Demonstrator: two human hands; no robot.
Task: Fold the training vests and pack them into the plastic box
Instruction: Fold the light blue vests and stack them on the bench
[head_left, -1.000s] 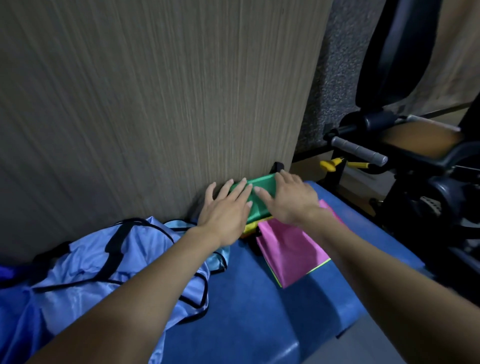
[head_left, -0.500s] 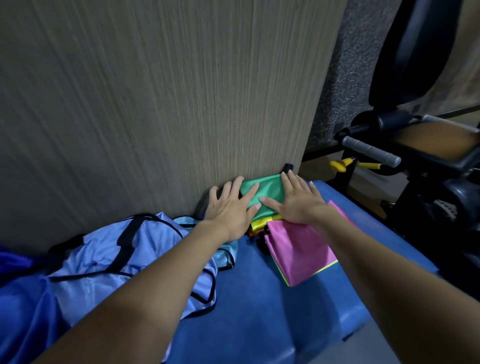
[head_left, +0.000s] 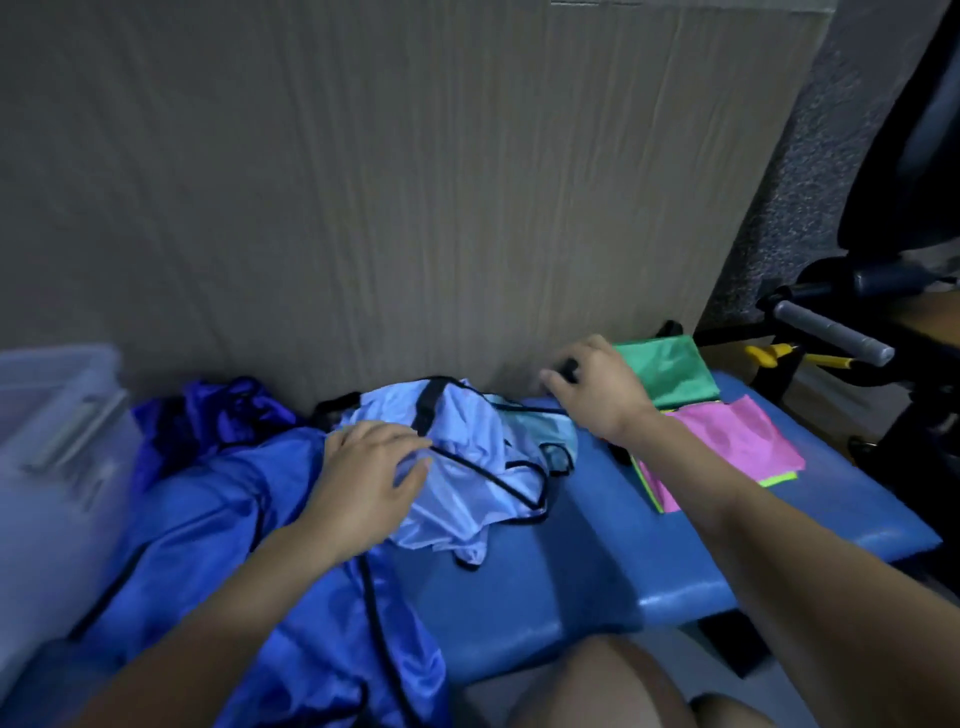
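Note:
A crumpled light blue vest (head_left: 467, 457) with black trim lies on the blue padded bench (head_left: 597, 561). My left hand (head_left: 369, 483) rests on its left side, thumb and fingers pinching the cloth. My right hand (head_left: 597, 387) hovers at the vest's far right corner by the wall, fingers curled; something dark shows between them, unclear what. A larger dark blue vest (head_left: 208, 530) spreads to the left. Folded vests are stacked at the right: a green one (head_left: 670, 369) on top at the back, a pink one (head_left: 727, 441) in front. The clear plastic box (head_left: 52, 415) stands at far left.
A tall wood-grain panel (head_left: 415, 208) rises right behind the bench. Black gym equipment with a grey handle (head_left: 831, 335) and a yellow lever (head_left: 769, 356) crowds the right side. My knee (head_left: 597, 686) is below the bench's front edge.
Both hands left the green folded vest and moved left; my left hand now holds the light blue vest. The view swung left, bringing the plastic box into sight.

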